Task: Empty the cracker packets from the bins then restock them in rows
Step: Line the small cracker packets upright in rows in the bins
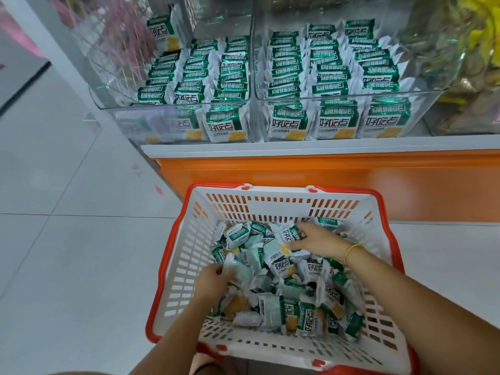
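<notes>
A white shopping basket with an orange rim (pixel 186 255) stands on the floor, holding several loose green-and-white cracker packets (pixel 281 290). My left hand (pixel 212 280) reaches into the pile at its left side, fingers curled round a pale packet (pixel 238 270). Further back in the basket, my right hand (pixel 315 240) pinches a packet (pixel 289 234). Above, the left clear bin (pixel 108 104) and the right clear bin (pixel 338 94) hold packets standing in rows.
The bins sit on a white shelf with an orange front panel (pixel 324 177). Neighbouring clear bins hold pink items (pixel 116 31) at left and yellow-brown snacks (pixel 476 50) at right. Pale floor tiles (pixel 67 239) spread to the left of the basket.
</notes>
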{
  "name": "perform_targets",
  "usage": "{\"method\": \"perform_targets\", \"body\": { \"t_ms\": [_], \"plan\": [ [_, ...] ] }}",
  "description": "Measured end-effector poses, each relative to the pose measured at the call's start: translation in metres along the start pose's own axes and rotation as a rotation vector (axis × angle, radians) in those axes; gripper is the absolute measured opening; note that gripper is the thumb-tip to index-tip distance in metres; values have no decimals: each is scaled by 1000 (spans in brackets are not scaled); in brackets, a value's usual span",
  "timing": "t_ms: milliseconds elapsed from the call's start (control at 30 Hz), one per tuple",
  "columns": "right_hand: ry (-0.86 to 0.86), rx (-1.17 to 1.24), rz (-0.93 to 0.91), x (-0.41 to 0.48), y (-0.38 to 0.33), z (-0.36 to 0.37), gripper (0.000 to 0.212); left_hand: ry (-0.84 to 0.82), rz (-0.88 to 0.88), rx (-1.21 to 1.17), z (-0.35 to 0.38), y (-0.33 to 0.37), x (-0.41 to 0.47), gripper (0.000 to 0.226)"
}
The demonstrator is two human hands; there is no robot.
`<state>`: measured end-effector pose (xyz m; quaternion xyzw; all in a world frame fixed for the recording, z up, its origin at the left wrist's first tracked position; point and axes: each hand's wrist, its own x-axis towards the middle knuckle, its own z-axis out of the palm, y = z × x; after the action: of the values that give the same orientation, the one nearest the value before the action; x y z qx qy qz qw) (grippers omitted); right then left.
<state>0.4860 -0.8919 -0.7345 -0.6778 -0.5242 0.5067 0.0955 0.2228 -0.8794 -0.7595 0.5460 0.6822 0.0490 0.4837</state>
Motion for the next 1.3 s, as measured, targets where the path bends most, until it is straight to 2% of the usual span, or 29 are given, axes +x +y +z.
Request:
{"method": "perform_targets", "body": {
  "t_ms": [67, 100, 167, 233, 333, 433, 500, 600, 633, 700, 767, 833, 900, 967, 1000, 1100, 1133, 1200, 1233, 1300],
  "plan": [
    [37, 52, -23, -7, -13, -16, 26, 18, -57, -309, -11, 11, -7, 18],
    [47, 95, -32, -10, -18, -23, 23, 31, -75, -439, -16, 18, -10, 17],
    [52, 198, -56, -18, -31, -36, 32, 1, -90, -709, -28, 37, -19, 19],
    [71, 314, -101, -29, -47, -47, 30, -96, -77, -996, -41, 61, -34, 24],
    [42, 636, -135, -53, -79, -56, 17, -203, -35, -1223, -62, 93, -54, 49],
    [-100, 1085, -191, -74, -109, -57, 35, -213, 115, -1138, -76, 113, -73, 63],
    [-181, 1309, -176, -84, -127, -53, 42, -101, 274, -952, -82, 124, -87, 50],
    [-314, 1516, -159, -95, -148, -45, 69, 193, 613, -525, -93, 138, -113, 21],
    [-331, 1533, -171, -99, -152, -44, 66, 223, 682, -449, -97, 141, -121, 19],
    [-327, 1541, -205, -104, -158, -45, 60, 162, 742, -420, -104, 145, -136, 26],
    [-326, 1558, -230, -106, -158, -44, 60, 113, 747, -411, -108, 147, -144, 33],
    [-309, 1560, -250, -106, -157, -43, 64, 114, 717, -450, -111, 147, -148, 30],
    [-307, 1536, -268, -110, -159, -41, 65, 124, 638, -557, -113, 148, -147, 23],
    [-299, 1524, -273, -110, -159, -38, 62, 123, 504, -688, -116, 150, -142, 7],
    [-286, 1507, -269, -111, -160, -38, 64, 91, 431, -747, -118, 152, -140, 12],
    [-259, 1458, -279, -107, -160, -37, 76, -141, 241, -865, -129, 156, -135, 46],
    [-253, 1440, -286, -106, -159, -39, 77, -213, 221, -844, -133, 157, -137, 47],
    [-266, 1365, -310, -105, -158, -44, 68, -278, 220, -787, -138, 158, -137, 29],
    [-273, 1294, -325, -106, -159, -49, 57, -269, 224, -783, -140, 159, -135, 18],
    [-230, 1018, -361, -111, -165, -62, 33, -219, 232, -808, -145, 160, -128, 14]
  ]
}}
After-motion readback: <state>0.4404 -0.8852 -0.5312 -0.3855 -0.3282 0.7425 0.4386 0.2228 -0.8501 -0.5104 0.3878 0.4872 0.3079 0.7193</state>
